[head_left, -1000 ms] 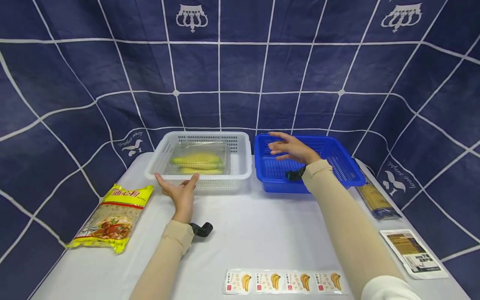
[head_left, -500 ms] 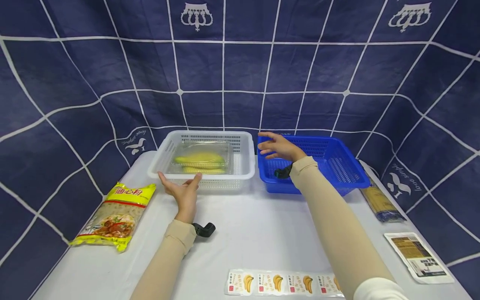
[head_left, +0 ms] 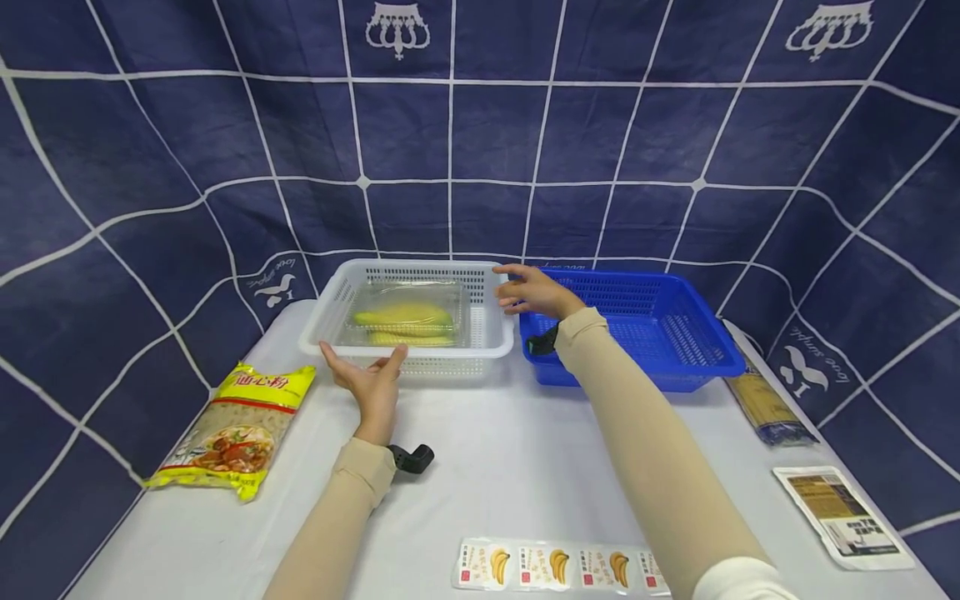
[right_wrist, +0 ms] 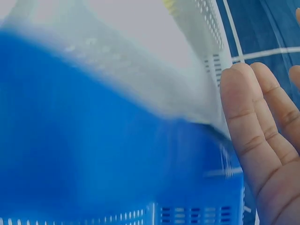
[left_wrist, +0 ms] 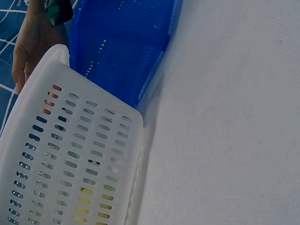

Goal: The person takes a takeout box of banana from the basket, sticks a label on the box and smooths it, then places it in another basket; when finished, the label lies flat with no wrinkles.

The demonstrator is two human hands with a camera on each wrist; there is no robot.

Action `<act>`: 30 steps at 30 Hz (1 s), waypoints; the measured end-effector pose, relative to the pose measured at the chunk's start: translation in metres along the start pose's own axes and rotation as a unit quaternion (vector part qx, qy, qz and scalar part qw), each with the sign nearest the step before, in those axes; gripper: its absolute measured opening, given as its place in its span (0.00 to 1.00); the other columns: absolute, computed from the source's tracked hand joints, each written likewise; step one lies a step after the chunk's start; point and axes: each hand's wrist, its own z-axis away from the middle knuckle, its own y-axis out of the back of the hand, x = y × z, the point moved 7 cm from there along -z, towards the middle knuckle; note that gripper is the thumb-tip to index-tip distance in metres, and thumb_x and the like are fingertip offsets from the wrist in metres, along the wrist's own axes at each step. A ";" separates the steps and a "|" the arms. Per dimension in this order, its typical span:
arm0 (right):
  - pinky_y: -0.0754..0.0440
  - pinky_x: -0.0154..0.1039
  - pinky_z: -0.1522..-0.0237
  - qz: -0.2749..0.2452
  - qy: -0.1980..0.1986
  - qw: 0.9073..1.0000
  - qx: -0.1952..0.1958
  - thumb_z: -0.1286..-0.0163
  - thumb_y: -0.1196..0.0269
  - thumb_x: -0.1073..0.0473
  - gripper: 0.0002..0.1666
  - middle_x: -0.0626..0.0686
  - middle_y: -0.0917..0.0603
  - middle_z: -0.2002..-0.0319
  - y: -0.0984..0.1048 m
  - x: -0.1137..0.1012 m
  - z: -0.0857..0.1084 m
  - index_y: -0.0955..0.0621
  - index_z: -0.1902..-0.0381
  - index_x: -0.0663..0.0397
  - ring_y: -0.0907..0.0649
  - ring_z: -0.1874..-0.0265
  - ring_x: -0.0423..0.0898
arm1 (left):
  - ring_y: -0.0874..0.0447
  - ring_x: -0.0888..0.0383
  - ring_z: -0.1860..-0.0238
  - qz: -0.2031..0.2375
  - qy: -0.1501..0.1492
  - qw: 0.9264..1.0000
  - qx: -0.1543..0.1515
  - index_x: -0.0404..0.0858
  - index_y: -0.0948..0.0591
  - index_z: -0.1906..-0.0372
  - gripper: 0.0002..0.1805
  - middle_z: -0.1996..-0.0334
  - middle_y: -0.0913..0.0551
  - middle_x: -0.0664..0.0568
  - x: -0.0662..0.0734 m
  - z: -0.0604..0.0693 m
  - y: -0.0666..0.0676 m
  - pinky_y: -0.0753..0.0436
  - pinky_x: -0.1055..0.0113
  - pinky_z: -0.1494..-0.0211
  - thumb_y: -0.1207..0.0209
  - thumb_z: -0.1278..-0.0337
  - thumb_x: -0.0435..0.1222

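The white basket (head_left: pixel 405 352) stands at the back left of the table, holding a clear plastic box (head_left: pixel 411 315) with yellow-green produce inside. At its front wall is my left hand (head_left: pixel 371 392), fingers spread, thumb up by the rim; whether it touches is unclear. My right hand (head_left: pixel 536 292) hovers over the gap between the white basket's right rim and the blue basket (head_left: pixel 637 379), fingers extended and holding nothing. In the right wrist view the straight fingers (right_wrist: pixel 253 117) appear beside the white basket's edge. The left wrist view shows the white basket's slotted wall (left_wrist: pixel 79 150).
A yellow bag of pasta (head_left: pixel 236 433) lies at the left. On the right are a brown package (head_left: pixel 765 400) and a white-edged pouch (head_left: pixel 843 517). A strip of banana-printed packets (head_left: pixel 555 567) lies at the front edge, partly under the right forearm.
My right hand has moved left, from over the blue basket to the white basket's right rim. The left hand stays at the white basket's front. The head view has shifted slightly.
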 end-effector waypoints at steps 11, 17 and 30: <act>0.30 0.62 0.23 0.000 -0.019 1.000 -0.024 0.17 0.40 0.67 0.41 0.71 0.31 0.24 -0.028 -0.011 -0.014 0.41 0.13 0.57 0.28 0.26 0.71 | 0.26 0.56 0.63 0.005 0.004 1.000 -0.001 0.62 0.69 0.12 0.74 0.16 0.70 0.44 0.001 0.002 -0.003 0.18 0.73 0.56 0.24 0.40 0.27; 0.29 0.60 0.23 0.036 -0.043 0.998 -0.038 0.17 0.40 0.63 0.41 0.67 0.36 0.19 -0.044 -0.012 -0.020 0.41 0.13 0.55 0.28 0.25 0.70 | 0.26 0.56 0.62 0.000 0.005 1.000 -0.003 0.62 0.70 0.12 0.73 0.16 0.70 0.44 0.003 0.004 -0.002 0.18 0.74 0.56 0.25 0.39 0.28; 0.28 0.61 0.25 0.054 -0.111 0.991 -0.043 0.16 0.43 0.62 0.41 0.59 0.40 0.16 -0.064 -0.001 -0.027 0.43 0.11 0.45 0.26 0.33 0.67 | 0.25 0.57 0.63 -0.005 -0.001 1.000 0.001 0.61 0.70 0.12 0.74 0.16 0.69 0.43 0.000 0.001 -0.001 0.17 0.73 0.56 0.24 0.39 0.28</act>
